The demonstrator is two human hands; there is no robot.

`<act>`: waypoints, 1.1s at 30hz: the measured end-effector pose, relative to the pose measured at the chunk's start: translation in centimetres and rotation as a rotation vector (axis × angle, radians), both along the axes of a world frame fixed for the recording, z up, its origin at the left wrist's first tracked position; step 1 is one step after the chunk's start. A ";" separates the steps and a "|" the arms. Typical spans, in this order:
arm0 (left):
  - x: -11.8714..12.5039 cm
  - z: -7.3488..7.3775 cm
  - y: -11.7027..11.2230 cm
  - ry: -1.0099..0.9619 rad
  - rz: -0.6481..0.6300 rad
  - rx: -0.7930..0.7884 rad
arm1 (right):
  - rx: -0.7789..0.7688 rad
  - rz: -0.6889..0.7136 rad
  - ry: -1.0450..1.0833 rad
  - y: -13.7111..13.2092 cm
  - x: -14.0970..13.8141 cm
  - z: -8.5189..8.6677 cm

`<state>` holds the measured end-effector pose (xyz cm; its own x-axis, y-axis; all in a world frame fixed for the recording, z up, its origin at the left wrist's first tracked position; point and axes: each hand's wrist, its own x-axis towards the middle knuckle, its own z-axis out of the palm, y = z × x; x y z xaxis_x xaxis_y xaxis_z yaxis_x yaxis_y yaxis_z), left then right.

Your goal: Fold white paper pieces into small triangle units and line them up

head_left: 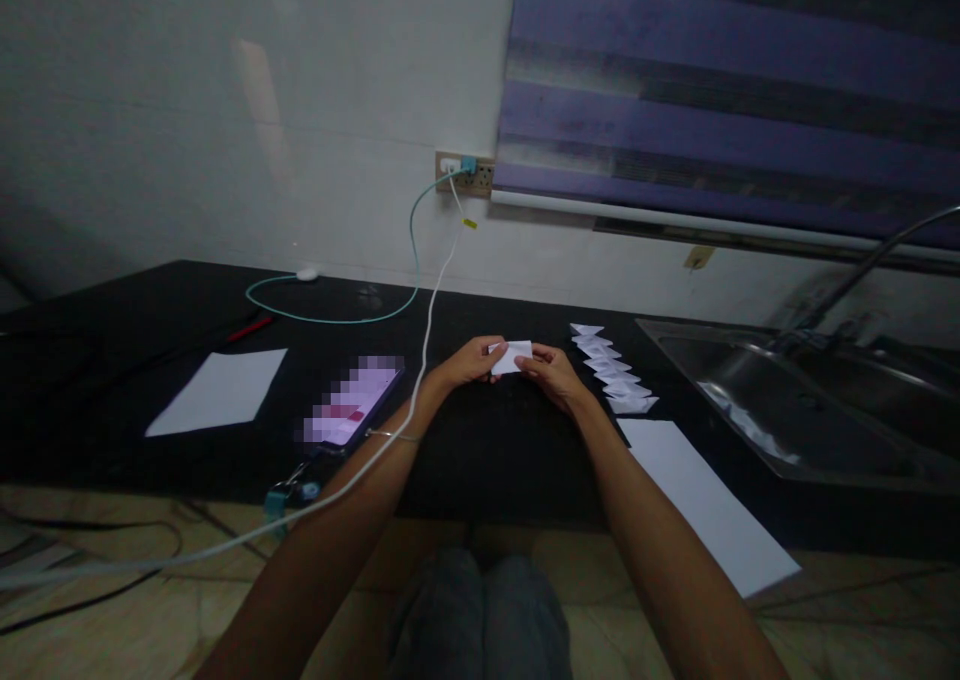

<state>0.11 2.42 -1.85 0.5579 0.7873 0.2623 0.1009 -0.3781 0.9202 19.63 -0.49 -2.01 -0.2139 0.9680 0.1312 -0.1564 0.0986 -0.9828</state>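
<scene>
Both my hands meet over the black counter (480, 450) and pinch a small white piece of paper (513, 356) between them. My left hand (471, 362) grips its left edge with closed fingers. My right hand (551, 370) holds its right edge, fingers curled. The paper is held just above the counter. To the right of my right hand lies a row of several small folded white paper pieces (611, 370).
A white sheet (221, 392) lies at left, another white sheet (705, 505) at right overhanging the counter edge. A lit phone (352, 412) lies beside my left forearm, with a white cable (427, 340) and a green cable (409, 260) running to a wall socket (463, 172). A steel sink (810, 410) is at right.
</scene>
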 end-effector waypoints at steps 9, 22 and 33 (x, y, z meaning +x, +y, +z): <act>0.4 0.1 -0.5 0.039 -0.115 0.048 | 0.137 -0.164 -0.166 0.4 -0.3 -0.4; -0.6 0.9 -0.5 0.090 -0.118 -0.028 | 0.064 -0.179 -0.114 0.4 -0.3 -0.3; -0.1 1.2 -1.2 0.149 -0.107 -0.008 | 0.168 -0.372 -0.116 1.3 0.8 -0.8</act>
